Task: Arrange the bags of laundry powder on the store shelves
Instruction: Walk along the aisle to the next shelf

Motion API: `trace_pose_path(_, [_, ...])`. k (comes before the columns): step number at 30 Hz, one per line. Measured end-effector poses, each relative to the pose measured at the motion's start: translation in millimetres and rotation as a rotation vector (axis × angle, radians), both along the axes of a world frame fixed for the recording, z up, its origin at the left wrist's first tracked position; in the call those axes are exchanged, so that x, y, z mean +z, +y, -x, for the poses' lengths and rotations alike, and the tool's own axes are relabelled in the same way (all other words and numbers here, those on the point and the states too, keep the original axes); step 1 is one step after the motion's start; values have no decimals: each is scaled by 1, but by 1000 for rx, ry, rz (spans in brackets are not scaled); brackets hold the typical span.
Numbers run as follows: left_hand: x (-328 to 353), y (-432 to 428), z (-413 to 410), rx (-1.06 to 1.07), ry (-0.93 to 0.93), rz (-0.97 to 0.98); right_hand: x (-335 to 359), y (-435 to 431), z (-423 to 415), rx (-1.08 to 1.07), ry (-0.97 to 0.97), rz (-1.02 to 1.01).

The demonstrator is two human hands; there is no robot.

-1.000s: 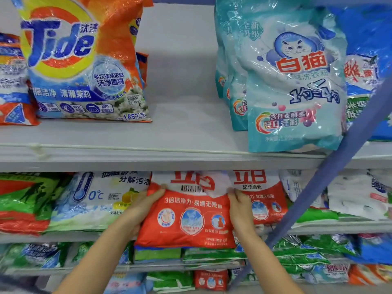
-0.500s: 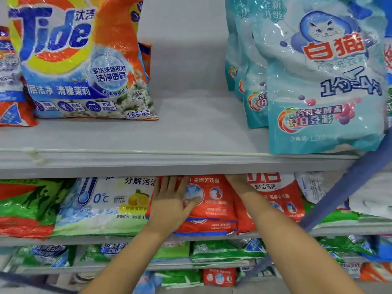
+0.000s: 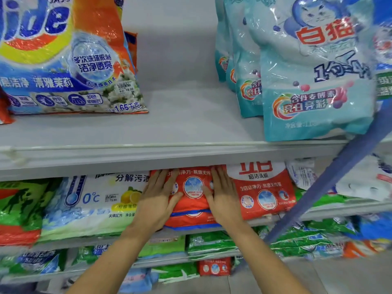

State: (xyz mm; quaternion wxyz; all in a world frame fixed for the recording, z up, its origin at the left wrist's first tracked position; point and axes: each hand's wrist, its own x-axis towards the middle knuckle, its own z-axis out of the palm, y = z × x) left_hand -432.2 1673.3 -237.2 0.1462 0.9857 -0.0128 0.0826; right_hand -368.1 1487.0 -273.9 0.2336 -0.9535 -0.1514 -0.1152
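— Where is the red bag (image 3: 193, 188) found?
— Just under the upper shelf (image 3: 182, 153) front edge, its top hidden beneath it. It is closely flanked by a white bag (image 3: 99, 200) and a second red bag (image 3: 264, 193).
— The hands?
— Left hand (image 3: 158, 201) and right hand (image 3: 223, 197) are laid flat on it, fingers straight. Bare board is noted above that edge.

The left forearm (image 3: 114, 257) and right forearm (image 3: 267, 259), in the lower half of the frame, are bare. The left grip (image 3: 158, 201) and right grip (image 3: 225, 198) are bare, slender-fingered hands.
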Motion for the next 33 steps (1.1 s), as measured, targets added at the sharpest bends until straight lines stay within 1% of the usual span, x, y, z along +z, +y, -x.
trace_pose_path(2, [-3, 0, -2, 6, -3, -32, -12, -6, 7, 0, 35, 104])
trace_pose_path(4, [-4, -1, -1, 6, -10, -36, -5, -7, 6, -21, 38, 188])
trace_pose_path(5, [-4, -1, -1, 4, -28, -29, 2, -9, 7, -42, 50, 180])
trace_pose_path(7, [0, -3, 3, 11, -55, -23, 20, -18, 20, -97, 51, 29])
trace_pose_path(9, [4, -8, 6, 35, -63, 0, 34, -37, 46, -131, -58, -144])
trace_pose_path(11, [9, -16, 12, 65, -64, 46, 40, -64, 76, -187, -176, -262])
trace_pose_path(13, [11, -26, 20, 70, -80, 109, 44, -96, 103, -289, -184, -380])
trace_pose_path(16, [12, -43, 37, 95, -61, 290, 43, -157, 125, -445, -187, -456])
trace_pose_path(19, [11, -62, 49, 117, -101, 434, 39, -222, 121, -553, -153, -482])
trace_pose_path(22, [12, -85, 48, 103, -159, 455, 39, -268, 96, -560, -129, -400])
trace_pose_path(24, [13, -107, 42, 124, -168, 452, 40, -289, 68, -491, -102, -311])
trace_pose_path(28, [18, -155, 33, 220, -189, 482, 44, -315, -2, -250, -16, -117])
trace_pose_path(33, [20, -200, 33, 335, -212, 498, 26, -308, -69, 114, 69, 281])
